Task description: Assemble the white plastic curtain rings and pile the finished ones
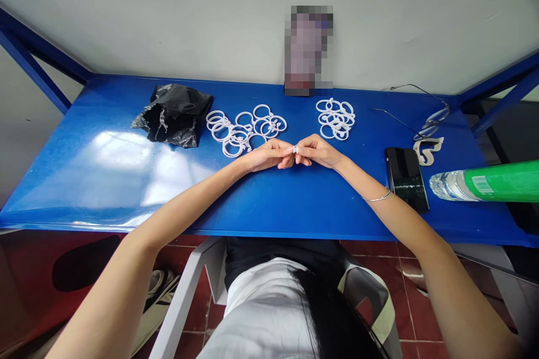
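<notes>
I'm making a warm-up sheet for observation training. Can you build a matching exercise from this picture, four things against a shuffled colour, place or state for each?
Things:
1. Plastic bag
2. Glasses
3. Bottle
4. Left hand and right hand

Descriptions:
A. Green and clear, to the right of the flat black phone
B. Pinching a small white piece together
C. Black and crumpled, left of the white rings
D. Unfolded, lying beyond that phone

Right pairs: 1-C, 2-D, 3-A, 4-B
</notes>
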Tool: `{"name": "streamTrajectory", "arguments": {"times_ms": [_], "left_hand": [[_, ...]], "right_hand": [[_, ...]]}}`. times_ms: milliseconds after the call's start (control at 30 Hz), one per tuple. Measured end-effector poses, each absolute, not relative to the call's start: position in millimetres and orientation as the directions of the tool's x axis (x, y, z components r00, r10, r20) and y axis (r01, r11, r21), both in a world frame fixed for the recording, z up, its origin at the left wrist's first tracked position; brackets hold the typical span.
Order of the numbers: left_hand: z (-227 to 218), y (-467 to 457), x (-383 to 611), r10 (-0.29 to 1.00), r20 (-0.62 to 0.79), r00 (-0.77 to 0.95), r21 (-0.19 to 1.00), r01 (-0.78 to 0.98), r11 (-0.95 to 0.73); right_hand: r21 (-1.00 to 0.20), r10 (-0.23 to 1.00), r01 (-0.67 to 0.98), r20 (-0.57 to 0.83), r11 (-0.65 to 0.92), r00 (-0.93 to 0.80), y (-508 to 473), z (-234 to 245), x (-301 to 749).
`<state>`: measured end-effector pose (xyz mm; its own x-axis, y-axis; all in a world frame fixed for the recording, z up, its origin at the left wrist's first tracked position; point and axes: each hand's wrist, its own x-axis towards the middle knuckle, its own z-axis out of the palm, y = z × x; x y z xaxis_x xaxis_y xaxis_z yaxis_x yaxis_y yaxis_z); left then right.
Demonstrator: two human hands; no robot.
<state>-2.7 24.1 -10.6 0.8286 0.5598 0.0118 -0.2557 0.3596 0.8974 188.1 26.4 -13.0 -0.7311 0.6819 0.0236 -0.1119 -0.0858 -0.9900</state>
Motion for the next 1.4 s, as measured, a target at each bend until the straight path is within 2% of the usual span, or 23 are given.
{"name": "streamTrajectory", "arguments": {"times_ms": [667, 900, 1400], "left_hand": [[-9.6, 23.8, -2.2, 0.551, 0.001, 0.835, 0.895, -0.246, 0.372], [-5.9, 23.0, -2.5, 0.549, -0.057, 0.834, 0.895, -0.201, 0.398], [-3.4, 22.3, -1.5, 0.558, -0.043, 0.829, 0.888, -0.225, 0.402]], "right_hand": [[-0.988, 0.671, -0.123, 0.033, -0.088, -0.741, 26.3, -12.1, 187.9], [-0.988, 0.67, -0.118, 0.024, -0.095, -0.742, 26.5, -12.3, 188.2], [-0.983, 0.671, -0.151, 0.041, -0.107, -0.74, 26.4, -13.1, 187.8]]}}
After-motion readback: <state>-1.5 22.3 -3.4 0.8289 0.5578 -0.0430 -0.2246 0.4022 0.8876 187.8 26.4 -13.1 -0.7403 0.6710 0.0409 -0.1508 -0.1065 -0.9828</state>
